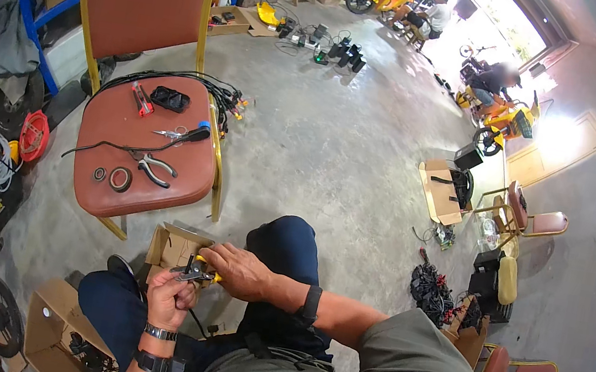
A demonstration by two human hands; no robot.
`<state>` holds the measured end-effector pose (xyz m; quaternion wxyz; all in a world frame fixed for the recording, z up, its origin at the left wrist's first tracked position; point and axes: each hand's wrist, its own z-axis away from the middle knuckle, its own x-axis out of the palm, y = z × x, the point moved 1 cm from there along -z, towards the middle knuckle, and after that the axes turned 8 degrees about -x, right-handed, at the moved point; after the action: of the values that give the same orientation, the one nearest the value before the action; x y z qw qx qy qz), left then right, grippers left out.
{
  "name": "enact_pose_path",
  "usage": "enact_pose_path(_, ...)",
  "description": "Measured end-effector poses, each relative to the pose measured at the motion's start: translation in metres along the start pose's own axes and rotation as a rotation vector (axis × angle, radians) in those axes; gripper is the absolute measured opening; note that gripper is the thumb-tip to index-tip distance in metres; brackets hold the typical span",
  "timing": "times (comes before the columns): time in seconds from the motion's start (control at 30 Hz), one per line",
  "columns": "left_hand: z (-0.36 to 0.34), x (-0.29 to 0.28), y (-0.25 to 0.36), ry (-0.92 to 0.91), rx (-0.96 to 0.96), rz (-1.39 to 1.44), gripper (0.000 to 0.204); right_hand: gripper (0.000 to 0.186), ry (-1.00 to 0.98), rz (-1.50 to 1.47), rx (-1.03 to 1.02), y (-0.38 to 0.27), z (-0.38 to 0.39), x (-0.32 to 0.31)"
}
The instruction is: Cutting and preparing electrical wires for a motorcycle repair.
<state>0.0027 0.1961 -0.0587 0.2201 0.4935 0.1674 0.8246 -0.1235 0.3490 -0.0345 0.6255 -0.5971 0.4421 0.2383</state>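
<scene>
My right hand (239,271) is closed around yellow-handled wire strippers (197,271), whose grey metal head points toward my left hand. My left hand (170,295) is pinched on a black cable (197,323) at the tool's jaws; the gripped end is mostly hidden by fingers. Both hands meet above a small open cardboard box (166,241) between my knees. In front stands a red-brown chair (140,196) with a gold frame. Its seat bears grey-handled pliers (155,170), scissors (171,132), a red utility knife (142,101), tape rolls (118,179) and a bundle of black cables (213,84).
A larger cardboard box (53,303) stands by my left leg, near a black wheel (0,316). Black chargers (346,53) lie on the far floor. At right are wire heaps (433,289) and chairs (548,223). Two people (495,81) sit by yellow motorbikes (511,122).
</scene>
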Motion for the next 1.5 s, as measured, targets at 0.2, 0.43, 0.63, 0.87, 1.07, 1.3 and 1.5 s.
enact_pose_path(0.2, 0.003, 0.0, 0.0, -0.072, -0.047, 0.055, 0.007, 0.045, 0.041, -0.006, -0.061, 0.005, 0.004, 0.007)
enact_pose_path(0.43, -0.027, -0.024, -0.019, 0.325, 0.151, -0.52, 0.008, 0.03, -0.056, -0.114, 0.126, 0.035, 0.013, 0.05)
enact_pose_path(0.63, -0.048, -0.045, -0.03, 0.545, 0.318, -0.8, 0.012, 0.034, -0.168, -0.188, 0.311, 0.04, 0.004, 0.075)
enact_pose_path(0.87, -0.045, -0.058, -0.014, 0.548, 0.294, -0.875, 0.015, 0.046, -0.331, -0.006, 0.189, 0.048, -0.008, 0.092)
enact_pose_path(1.07, -0.032, -0.008, -0.006, 0.403, 0.316, -0.71, 0.009, 0.038, 0.057, -0.163, 0.118, 0.043, 0.005, 0.055)
enact_pose_path(1.3, -0.008, 0.001, 0.009, 0.243, 0.136, -0.365, 0.006, 0.043, 0.135, -0.197, -0.053, 0.025, -0.004, 0.04)
enact_pose_path(1.5, -0.001, -0.005, 0.013, 0.047, -0.028, -0.205, 0.008, 0.045, 0.143, -0.132, -0.101, 0.024, -0.006, 0.034)
